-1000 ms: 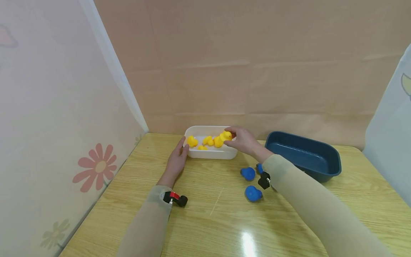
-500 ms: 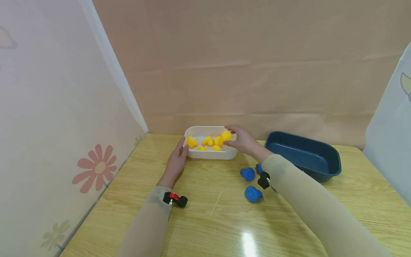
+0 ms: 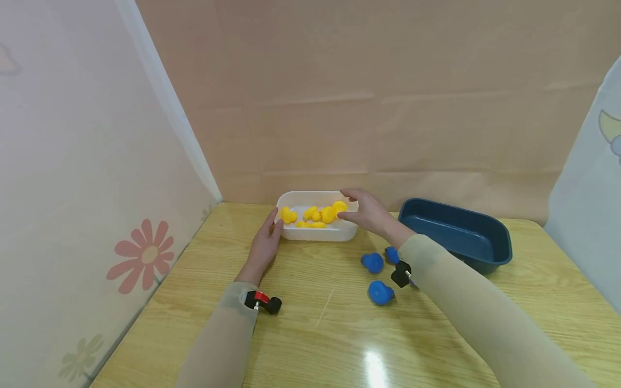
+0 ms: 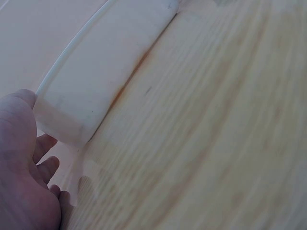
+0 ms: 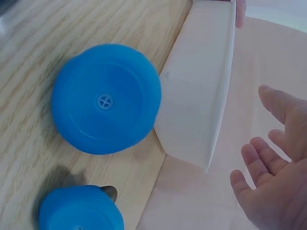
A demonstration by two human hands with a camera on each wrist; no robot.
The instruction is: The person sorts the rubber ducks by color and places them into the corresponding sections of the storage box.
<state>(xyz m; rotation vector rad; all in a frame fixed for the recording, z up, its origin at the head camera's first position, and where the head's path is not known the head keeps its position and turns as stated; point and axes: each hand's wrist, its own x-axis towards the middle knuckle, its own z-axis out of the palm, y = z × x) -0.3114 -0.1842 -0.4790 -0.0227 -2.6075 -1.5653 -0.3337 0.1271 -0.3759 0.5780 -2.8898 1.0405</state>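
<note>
Pinching the near-left corner of the white tray (image 3: pixel 318 235) at its 8 o'clock, the left hand (image 3: pixel 264 242) lies leftmost. Yellow ducks (image 3: pixel 328 215) rest inside the tray. At the tray's 3 o'clock, the right hand (image 3: pixel 370 214) has thumb and fingers spread beside the rightmost duck (image 3: pixel 339 206); whether they touch is unclear. Blue toys (image 3: pixel 372 263) lie on the wooden table (image 3: pixel 296 334) toward 4 o'clock; a dark blue bin (image 3: pixel 453 229) stands beyond at 3 o'clock.

Head view is evenly lit; white glare marks the near desk (image 3: pixel 296 345), with soft shadow beside the right sleeve (image 3: pixel 466 291). Left wrist view is dim, grain smeared. Right wrist view is hazy, white tub (image 5: pixel 199 81) washed out.
</note>
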